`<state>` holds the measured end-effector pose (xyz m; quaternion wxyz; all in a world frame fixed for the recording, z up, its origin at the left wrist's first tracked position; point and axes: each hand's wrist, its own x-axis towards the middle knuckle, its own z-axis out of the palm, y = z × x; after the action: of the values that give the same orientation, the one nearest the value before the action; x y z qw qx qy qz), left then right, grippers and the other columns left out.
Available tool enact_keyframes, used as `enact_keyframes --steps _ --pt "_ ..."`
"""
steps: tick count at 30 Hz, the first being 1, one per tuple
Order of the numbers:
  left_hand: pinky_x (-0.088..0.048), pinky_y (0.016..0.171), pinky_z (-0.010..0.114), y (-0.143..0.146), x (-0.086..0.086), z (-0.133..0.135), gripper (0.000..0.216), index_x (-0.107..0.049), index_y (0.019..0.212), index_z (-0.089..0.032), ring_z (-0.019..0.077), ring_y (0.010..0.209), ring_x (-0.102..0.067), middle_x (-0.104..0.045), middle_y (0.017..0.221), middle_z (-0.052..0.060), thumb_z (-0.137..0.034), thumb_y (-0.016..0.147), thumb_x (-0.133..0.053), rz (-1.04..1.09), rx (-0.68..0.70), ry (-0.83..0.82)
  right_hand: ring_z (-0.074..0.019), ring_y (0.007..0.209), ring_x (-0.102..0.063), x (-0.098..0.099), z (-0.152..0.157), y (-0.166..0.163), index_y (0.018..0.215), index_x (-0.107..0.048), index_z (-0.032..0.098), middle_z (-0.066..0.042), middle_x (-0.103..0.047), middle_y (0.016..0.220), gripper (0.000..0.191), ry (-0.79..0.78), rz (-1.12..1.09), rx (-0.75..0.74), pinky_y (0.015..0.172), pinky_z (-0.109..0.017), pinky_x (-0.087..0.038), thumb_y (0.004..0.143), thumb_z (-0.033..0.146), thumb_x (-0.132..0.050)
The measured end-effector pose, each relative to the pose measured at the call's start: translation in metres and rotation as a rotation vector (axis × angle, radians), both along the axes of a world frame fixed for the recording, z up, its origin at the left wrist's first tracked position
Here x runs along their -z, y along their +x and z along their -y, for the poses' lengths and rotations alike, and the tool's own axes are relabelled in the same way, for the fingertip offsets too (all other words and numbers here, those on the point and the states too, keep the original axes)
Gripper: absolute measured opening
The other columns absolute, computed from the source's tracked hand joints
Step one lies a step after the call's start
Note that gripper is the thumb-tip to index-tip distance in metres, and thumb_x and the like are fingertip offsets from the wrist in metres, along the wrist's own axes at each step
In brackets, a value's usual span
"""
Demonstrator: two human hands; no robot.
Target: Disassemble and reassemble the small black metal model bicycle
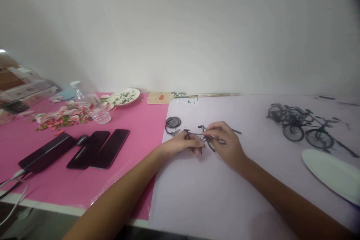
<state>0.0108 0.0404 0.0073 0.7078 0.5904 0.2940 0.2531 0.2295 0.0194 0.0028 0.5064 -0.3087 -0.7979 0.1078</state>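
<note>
Between my two hands is a small black model bicycle frame (pixel 194 133), with its saddle on the left and its handlebar on the right. My left hand (pixel 182 142) is closed round the rear part of it, the thumb pressed against the fingers. On the front end, by the handlebar and fork, the fingers of my right hand (pixel 225 140) pinch it. Part of the frame is hidden behind my fingers. Just beyond my left hand, small spoked wheels (pixel 173 122) and other dark parts lie on the pale sheet (pixel 202 195). A thin black stick (pixel 236 131) pokes out past my right hand.
Model bicycles (pixel 306 129) stand at the right, near a white plate (pixel 332 172). On the pink cover (pixel 123 183) are two phones (pixel 111 149), a black box-shaped device (pixel 47 153), a bottle (pixel 95 107), artificial flowers (pixel 67 114) and a dish of small pieces (pixel 124 97). A wall rises behind.
</note>
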Motion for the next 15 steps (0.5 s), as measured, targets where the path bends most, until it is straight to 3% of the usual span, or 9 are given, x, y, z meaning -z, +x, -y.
enact_keyframes --steps 4,8,12,15 --pt "-0.050 0.070 0.029 0.001 0.003 0.000 0.038 -0.074 0.083 -0.011 0.0184 0.065 -0.066 -0.071 0.069 0.008 -0.049 0.087 -0.072 0.032 -0.005 0.000 -0.0201 0.094 -0.064 0.000 -0.001 0.000 0.109 -0.075 0.029 -0.006 -0.059 0.104 0.040 -0.011 -0.019 -0.006 0.075 -0.036 -0.059 0.097 0.001 -0.049" --pt "-0.049 0.066 0.031 0.002 0.007 -0.002 0.045 -0.073 0.083 -0.011 0.0193 0.061 -0.065 -0.071 0.069 0.009 -0.055 0.089 -0.066 0.058 -0.013 -0.038 -0.0209 0.091 -0.064 0.003 -0.002 0.002 0.107 -0.076 0.028 -0.006 -0.059 0.101 0.032 -0.019 -0.018 0.048 0.072 -0.036 -0.058 0.099 0.007 -0.053" --pt "-0.046 0.065 0.031 0.001 0.009 -0.005 0.058 -0.076 0.094 -0.009 0.0204 0.062 -0.066 -0.071 0.071 0.011 -0.065 0.088 -0.060 0.070 0.002 -0.126 -0.0217 0.086 -0.062 0.003 0.000 0.004 0.107 -0.076 0.028 -0.007 -0.058 0.104 0.021 -0.042 -0.037 0.154 0.066 -0.036 -0.056 0.099 0.017 -0.059" --pt "-0.046 0.066 0.032 0.000 0.011 -0.008 0.070 -0.077 0.093 -0.008 0.0206 0.063 -0.065 -0.070 0.070 0.011 -0.074 0.087 -0.053 0.094 0.029 -0.212 -0.0246 0.090 -0.063 0.000 0.001 0.002 0.108 -0.074 0.028 -0.009 -0.058 0.110 0.014 -0.036 -0.064 0.264 0.077 -0.043 -0.059 0.098 0.025 -0.065"
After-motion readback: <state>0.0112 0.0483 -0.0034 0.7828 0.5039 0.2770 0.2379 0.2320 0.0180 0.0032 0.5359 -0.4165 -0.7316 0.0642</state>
